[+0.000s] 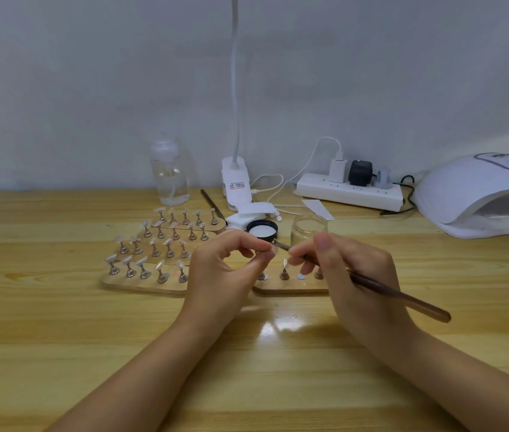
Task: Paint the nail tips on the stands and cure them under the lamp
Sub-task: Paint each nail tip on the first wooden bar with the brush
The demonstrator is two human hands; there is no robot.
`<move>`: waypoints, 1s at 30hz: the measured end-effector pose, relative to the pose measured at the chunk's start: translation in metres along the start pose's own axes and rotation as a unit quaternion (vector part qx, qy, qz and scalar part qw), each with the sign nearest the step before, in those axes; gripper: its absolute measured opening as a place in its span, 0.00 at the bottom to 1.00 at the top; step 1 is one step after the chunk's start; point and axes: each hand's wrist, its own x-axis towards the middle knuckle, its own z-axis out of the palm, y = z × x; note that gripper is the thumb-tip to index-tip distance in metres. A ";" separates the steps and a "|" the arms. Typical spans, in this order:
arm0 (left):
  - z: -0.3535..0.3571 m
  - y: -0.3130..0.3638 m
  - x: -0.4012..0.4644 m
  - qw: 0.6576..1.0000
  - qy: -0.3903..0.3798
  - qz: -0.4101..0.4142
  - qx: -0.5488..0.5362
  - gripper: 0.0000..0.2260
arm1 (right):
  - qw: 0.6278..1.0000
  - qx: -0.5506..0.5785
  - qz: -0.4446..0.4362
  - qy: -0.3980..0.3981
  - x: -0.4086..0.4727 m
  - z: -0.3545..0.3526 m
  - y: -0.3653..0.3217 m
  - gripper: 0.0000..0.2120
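My left hand (228, 266) pinches a small nail-tip stand (273, 248) between thumb and fingers, lifted above the near wooden base (290, 286). My right hand (349, 275) grips a brown brush (402, 296) like a pen, its tip touching the nail tip held by the left hand. On that base one stand with a nail tip (284, 269) stays upright beside a bare metal disc (301, 277). To the left, several wooden bases (141, 283) carry rows of stands with nail tips. The white curing lamp (480, 194) sits at the far right.
An open glass jar (309, 229) and its black lid (262, 229) stand just behind my hands. Further back are a clear bottle (169, 173), a clip desk lamp (236, 182), a power strip (349, 191) with plugs and cables, and a second brush (212, 204).
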 end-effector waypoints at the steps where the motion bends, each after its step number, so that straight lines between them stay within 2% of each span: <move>1: 0.000 0.000 0.000 1.000 0.000 0.001 0.001 0.08 | 1.000 0.012 0.004 -0.006 -0.001 0.000 0.000 0.17; 4: -0.001 0.000 -0.001 1.000 0.000 0.002 0.004 0.09 | 0.999 0.033 0.001 0.002 -0.001 0.000 -0.001 0.19; 8: -0.001 0.001 -0.001 1.000 -0.002 -0.006 0.003 0.07 | 1.000 0.006 0.013 0.009 0.002 0.000 0.000 0.17; 11: 0.000 0.001 0.000 1.000 0.001 -0.014 0.006 0.07 | 0.997 0.059 0.044 0.012 0.001 0.000 -0.002 0.18; 14: 0.000 0.001 0.000 1.000 0.001 -0.016 0.005 0.07 | 0.999 0.039 0.030 0.018 0.004 0.000 -0.004 0.17; 16: 0.000 0.001 0.000 1.000 0.001 -0.015 0.005 0.07 | 0.998 0.041 0.050 0.004 0.004 0.000 -0.004 0.18; 19: 0.000 0.002 0.000 1.000 0.003 -0.015 0.002 0.08 | 0.990 0.101 0.101 0.012 0.002 0.000 -0.006 0.20; 23: 0.001 0.000 0.000 1.000 0.008 -0.017 0.005 0.09 | 0.993 0.083 0.088 0.017 0.005 0.000 -0.006 0.19; 26: 0.001 0.000 0.000 1.000 0.009 -0.016 0.004 0.10 | 0.987 0.103 0.122 0.011 0.005 -0.001 -0.007 0.21; 30: 0.002 0.000 0.001 1.000 0.007 -0.015 0.006 0.09 | 0.992 0.089 0.087 0.025 0.007 -0.001 -0.006 0.19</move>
